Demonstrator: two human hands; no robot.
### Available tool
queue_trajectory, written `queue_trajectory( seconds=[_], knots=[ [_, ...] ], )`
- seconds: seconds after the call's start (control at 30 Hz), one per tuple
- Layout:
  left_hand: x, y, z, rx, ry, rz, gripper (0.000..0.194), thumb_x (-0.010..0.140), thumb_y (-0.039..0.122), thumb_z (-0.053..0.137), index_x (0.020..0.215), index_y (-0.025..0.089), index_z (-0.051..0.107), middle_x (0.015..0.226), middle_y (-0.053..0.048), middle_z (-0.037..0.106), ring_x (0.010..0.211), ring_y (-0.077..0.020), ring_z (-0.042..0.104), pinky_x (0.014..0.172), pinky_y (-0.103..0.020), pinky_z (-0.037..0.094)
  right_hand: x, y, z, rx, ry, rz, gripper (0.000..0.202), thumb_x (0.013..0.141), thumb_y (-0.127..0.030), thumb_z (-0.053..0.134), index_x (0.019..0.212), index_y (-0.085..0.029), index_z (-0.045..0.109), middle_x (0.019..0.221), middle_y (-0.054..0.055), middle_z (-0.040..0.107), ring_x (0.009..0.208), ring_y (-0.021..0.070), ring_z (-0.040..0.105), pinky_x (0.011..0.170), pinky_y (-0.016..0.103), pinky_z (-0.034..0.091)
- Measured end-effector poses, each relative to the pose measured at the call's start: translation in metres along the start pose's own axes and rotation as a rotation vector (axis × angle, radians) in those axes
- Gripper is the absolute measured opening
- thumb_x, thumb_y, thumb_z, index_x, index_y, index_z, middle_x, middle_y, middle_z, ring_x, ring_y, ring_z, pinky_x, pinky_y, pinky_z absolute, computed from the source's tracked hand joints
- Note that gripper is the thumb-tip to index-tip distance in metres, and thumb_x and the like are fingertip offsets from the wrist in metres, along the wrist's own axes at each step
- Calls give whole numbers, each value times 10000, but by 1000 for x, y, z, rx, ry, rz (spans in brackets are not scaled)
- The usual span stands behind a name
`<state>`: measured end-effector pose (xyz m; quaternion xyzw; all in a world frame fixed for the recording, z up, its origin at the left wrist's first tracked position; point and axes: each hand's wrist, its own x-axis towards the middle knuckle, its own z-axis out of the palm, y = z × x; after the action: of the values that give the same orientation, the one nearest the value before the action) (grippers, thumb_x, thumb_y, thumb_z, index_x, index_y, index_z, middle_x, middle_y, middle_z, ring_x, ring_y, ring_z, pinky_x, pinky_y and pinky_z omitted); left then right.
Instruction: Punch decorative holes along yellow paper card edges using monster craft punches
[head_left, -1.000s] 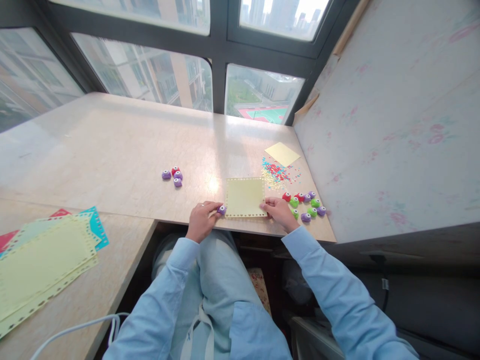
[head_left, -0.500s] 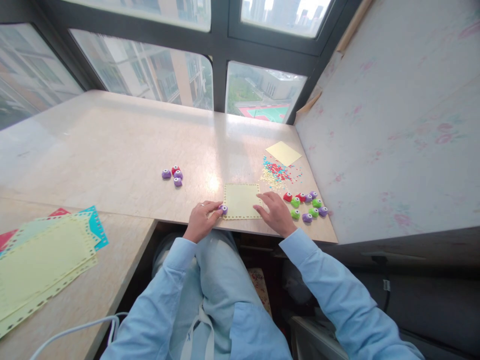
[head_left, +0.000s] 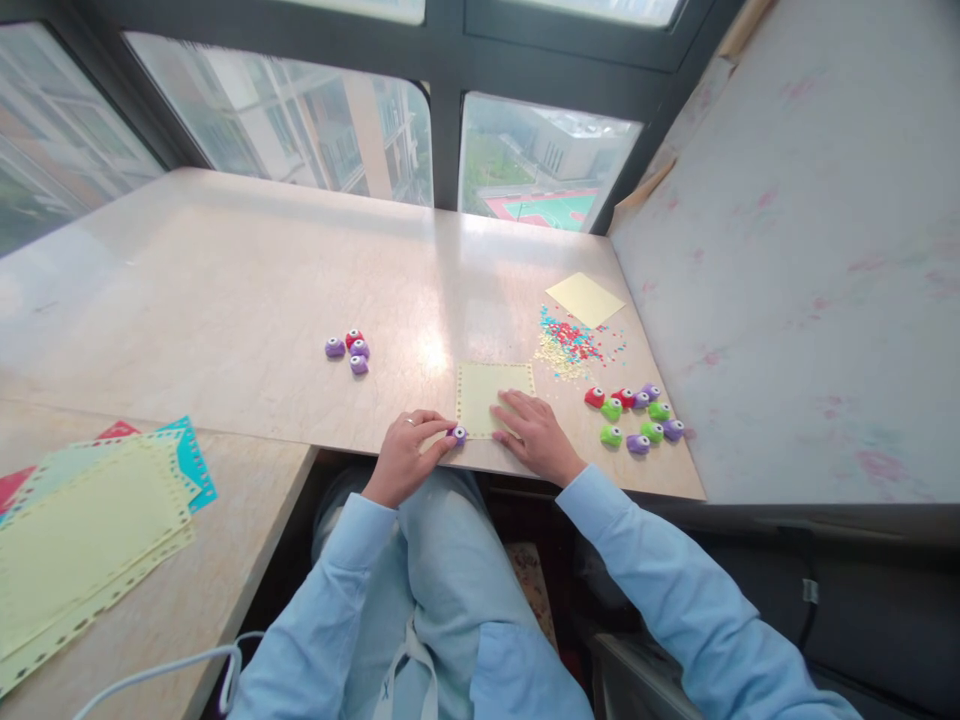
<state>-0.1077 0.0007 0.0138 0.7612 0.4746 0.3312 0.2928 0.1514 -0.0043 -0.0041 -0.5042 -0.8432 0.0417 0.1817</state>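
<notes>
A pale yellow sheet of paper (head_left: pixel 478 392) with small holes punched along its edges lies near the table's front edge. At its near left corner sits a small purple craft punch (head_left: pixel 459 435), gripped between the thumb and fingers of my left hand (head_left: pixel 407 455). My right hand (head_left: pixel 534 432) rests on the right half of the sheet with its fingers apart, holding nothing. It covers part of the sheet's right and near edges.
Several red, green and purple punches (head_left: pixel 611 436) stand on the right, and a smaller group (head_left: pixel 358 350) is left of centre. Punched confetti (head_left: pixel 566 340) and a plain yellow sheet (head_left: pixel 586 299) lie behind. Coloured punched sheets (head_left: pixel 97 530) are stacked at left. A wall (head_left: pixel 810 300) borders the right.
My left hand has brought the purple punch nearer, down the sheet's left edge to its near corner. My right hand has slid left from the right edge onto the sheet. The view has shifted slightly.
</notes>
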Motion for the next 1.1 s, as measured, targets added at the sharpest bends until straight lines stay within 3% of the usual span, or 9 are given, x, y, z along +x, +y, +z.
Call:
queue_trajectory(
  seconds=[0.5,0.8,1.1],
  knots=[
    [3,9,11,135,80,-102,255,918,369,604,1095,232,727,1028,-64,690,967,-227,610,902,-394,473,-2,-8,-7,-13,1,-2,389,988,-405,483,1289,-202,622,1475,104,473,1399,258,409,1114,442,383],
    [8,10,-2,48,-33,-113,271,922,417,582,1089,261,727,1027,-58,680,996,-218,612,909,-386,479,-2,-11,-9,2,-12,17,388,989,-393,484,1307,-207,608,1488,98,457,1410,262,397,1116,450,380],
    [4,9,-7,-3,-50,-140,241,879,397,636,1048,258,736,1030,-62,696,1008,-231,614,917,-410,490,-2,-11,-11,43,-27,35,389,985,-389,488,1312,-216,610,1483,104,462,1420,257,388,1132,461,378]
  ],
)
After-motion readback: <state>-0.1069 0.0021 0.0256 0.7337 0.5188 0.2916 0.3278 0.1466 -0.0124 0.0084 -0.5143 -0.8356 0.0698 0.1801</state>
